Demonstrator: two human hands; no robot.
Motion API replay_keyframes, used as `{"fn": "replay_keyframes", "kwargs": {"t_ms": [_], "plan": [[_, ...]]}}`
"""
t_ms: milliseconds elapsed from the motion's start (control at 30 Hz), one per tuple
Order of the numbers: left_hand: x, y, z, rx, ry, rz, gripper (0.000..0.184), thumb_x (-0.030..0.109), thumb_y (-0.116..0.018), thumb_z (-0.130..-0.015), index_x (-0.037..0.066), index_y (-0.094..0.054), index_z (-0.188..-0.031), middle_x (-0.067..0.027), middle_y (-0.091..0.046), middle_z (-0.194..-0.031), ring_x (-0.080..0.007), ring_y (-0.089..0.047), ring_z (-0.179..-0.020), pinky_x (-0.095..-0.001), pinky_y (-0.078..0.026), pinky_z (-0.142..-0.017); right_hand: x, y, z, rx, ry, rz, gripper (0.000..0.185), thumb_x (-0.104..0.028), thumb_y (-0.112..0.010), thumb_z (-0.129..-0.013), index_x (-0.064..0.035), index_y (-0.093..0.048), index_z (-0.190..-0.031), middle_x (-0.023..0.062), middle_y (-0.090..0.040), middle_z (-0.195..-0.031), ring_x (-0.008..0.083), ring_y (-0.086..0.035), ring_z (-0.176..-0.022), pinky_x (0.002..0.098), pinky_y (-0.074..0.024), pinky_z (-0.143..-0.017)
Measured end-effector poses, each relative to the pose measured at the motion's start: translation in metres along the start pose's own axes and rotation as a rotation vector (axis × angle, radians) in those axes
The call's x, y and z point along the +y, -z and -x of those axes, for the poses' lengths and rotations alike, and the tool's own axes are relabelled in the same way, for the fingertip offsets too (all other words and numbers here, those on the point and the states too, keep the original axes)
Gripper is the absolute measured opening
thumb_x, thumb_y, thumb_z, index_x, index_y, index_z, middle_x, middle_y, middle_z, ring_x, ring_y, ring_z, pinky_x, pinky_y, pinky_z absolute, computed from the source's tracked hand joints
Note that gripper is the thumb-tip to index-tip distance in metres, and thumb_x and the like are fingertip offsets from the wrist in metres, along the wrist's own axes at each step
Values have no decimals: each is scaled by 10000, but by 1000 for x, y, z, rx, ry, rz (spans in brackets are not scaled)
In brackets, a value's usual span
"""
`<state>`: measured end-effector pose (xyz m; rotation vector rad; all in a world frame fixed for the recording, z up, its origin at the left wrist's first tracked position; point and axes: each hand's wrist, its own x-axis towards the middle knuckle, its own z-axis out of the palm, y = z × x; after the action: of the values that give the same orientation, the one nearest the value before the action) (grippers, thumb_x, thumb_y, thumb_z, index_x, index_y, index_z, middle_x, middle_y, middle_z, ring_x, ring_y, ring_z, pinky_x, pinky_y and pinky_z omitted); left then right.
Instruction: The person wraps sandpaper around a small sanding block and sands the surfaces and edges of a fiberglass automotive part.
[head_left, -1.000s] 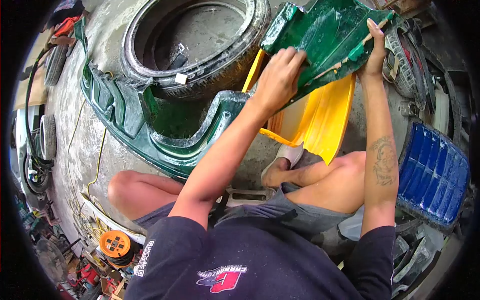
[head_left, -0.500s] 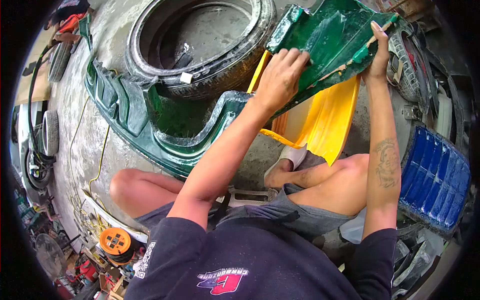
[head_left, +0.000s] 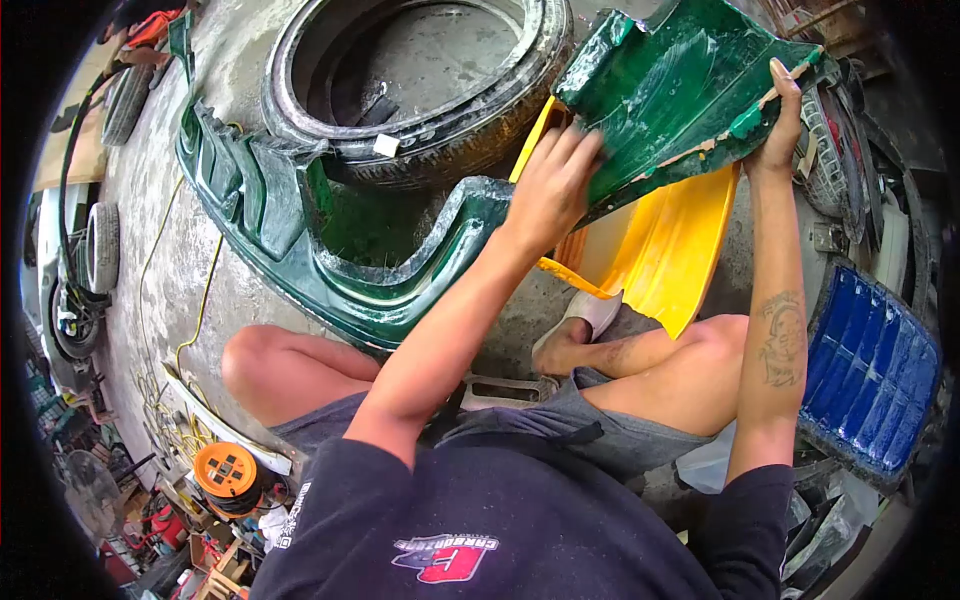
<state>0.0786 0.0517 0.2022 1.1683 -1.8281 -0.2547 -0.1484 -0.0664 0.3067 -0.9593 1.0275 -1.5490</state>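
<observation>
A long green bumper-like car body panel (head_left: pixel 690 90), with ragged edges and whitish smears, stretches across the floor in front of me. Its right end is raised. My left hand (head_left: pixel 553 185) has its fingers curled down against the panel's surface near the middle; anything under the fingertips is hidden, and they are slightly blurred. At the raised right end, my right hand (head_left: pixel 776 125) grips the rough edge, thumb on top and the other fingers behind. Under that end stands a curved yellow panel (head_left: pixel 680 260), partly covered by the green one.
A large tire (head_left: pixel 480 135) lies flat behind the panel, a small white piece (head_left: pixel 386 146) on it. At right is a ribbed blue panel (head_left: pixel 870 360). An orange cable reel (head_left: pixel 225 470), yellow cord and clutter lie at lower left. My bent legs flank a small stand (head_left: pixel 505 390).
My left hand has shifted a little down and left along the green panel, its fingers still curled. The right hand keeps its grip. The whole view has moved slightly.
</observation>
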Motion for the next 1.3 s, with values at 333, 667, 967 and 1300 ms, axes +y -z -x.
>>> {"fn": "replay_keyframes", "kwargs": {"t_ms": [333,667,967,1300], "plan": [[3,-22,-68,68,-90,40,256,19,-615,-870,2,-556,-1118,-179,-537,-991,-390,-537,-884,-459,-464,-769,2,-1,-3,15,79,31,408,-362,-580,-931,-75,-613,-1219,35,-619,-1174,175,-582,-1088,334,-440,-995],[1,0,16,-83,-33,3,322,4,-645,-855,25,-577,-1169,-163,-573,-1027,-367,-564,-971,-440,-482,-823,13,14,-16,-35,77,0,406,-378,-597,-913,-64,-599,-1171,41,-625,-1119,169,-592,-1033,316,-460,-941],[-7,1,25,-74,-84,-41,371,30,-663,-829,28,-574,-1189,-128,-573,-1028,-325,-556,-958,-406,-473,-843,12,15,-15,-94,22,-1,412,-394,-609,-903,-72,-610,-1160,43,-640,-1094,173,-607,-988,319,-479,-898],[3,-19,-73,-6,-171,71,249,28,-613,-867,19,-559,-1110,-163,-524,-940,-366,-524,-896,-466,-454,-763,16,16,-23,-27,135,57,377,-350,-607,-915,-79,-607,-1176,38,-618,-1135,178,-586,-1047,330,-459,-959]]}}
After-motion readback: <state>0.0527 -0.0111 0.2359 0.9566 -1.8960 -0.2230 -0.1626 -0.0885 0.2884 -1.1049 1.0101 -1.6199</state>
